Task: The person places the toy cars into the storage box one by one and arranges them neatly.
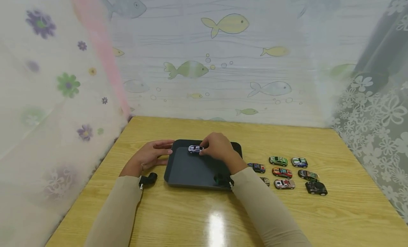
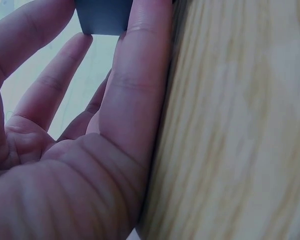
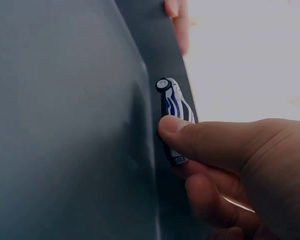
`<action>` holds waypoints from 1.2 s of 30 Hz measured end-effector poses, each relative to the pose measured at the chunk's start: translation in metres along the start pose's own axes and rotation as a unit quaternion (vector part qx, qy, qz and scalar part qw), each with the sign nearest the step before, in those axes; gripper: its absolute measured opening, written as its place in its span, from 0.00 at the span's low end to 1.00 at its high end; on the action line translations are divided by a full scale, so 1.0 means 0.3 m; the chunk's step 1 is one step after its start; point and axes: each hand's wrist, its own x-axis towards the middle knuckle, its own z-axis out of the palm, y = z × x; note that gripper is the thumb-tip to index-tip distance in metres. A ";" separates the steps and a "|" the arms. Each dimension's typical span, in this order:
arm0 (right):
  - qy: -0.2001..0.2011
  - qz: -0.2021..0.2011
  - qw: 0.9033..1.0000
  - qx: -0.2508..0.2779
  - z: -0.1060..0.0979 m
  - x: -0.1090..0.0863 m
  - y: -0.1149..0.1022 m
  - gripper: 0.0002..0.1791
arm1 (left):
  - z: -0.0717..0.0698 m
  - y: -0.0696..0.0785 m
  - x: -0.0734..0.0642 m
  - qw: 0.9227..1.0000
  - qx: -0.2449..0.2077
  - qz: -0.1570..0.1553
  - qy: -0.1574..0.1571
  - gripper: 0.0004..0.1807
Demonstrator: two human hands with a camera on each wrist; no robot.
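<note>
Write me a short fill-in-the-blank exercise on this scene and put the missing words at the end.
1. In the right wrist view, the pinched toy car is striped blue and ____.
2. In the head view, the left hand is at the ____ edge of the dark tray, opposite the other toy cars.
3. The toy car in the tray area is pinched by the person's ____ hand.
4. The backdrop behind the table shows drawings of yellow and green ____ with tails.

Missing words: white; left; right; fish.
</note>
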 end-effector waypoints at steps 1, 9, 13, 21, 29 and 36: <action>-0.003 0.000 1.000 -0.001 0.004 0.004 -0.006 0.15 | -0.001 0.000 0.002 1.000 0.001 0.001 -0.001 0.36; -0.007 -0.005 1.000 -0.025 0.040 0.031 -0.041 0.14 | -0.002 0.001 -0.001 1.000 0.004 -0.004 0.001 0.36; -0.010 -0.006 1.000 -0.024 0.054 0.041 -0.058 0.14 | 0.000 0.004 -0.003 1.000 -0.001 -0.010 0.008 0.36; -0.004 0.005 1.000 -0.026 0.084 0.053 -0.063 0.15 | 0.005 0.010 -0.003 1.000 -0.007 -0.015 0.005 0.37; -0.005 0.009 0.999 -0.032 0.108 0.068 -0.072 0.15 | -0.001 0.009 0.002 1.000 -0.008 -0.008 -0.005 0.38; -0.008 0.021 0.999 -0.039 0.110 0.072 -0.079 0.16 | -0.001 0.007 0.003 1.000 -0.005 -0.009 -0.003 0.38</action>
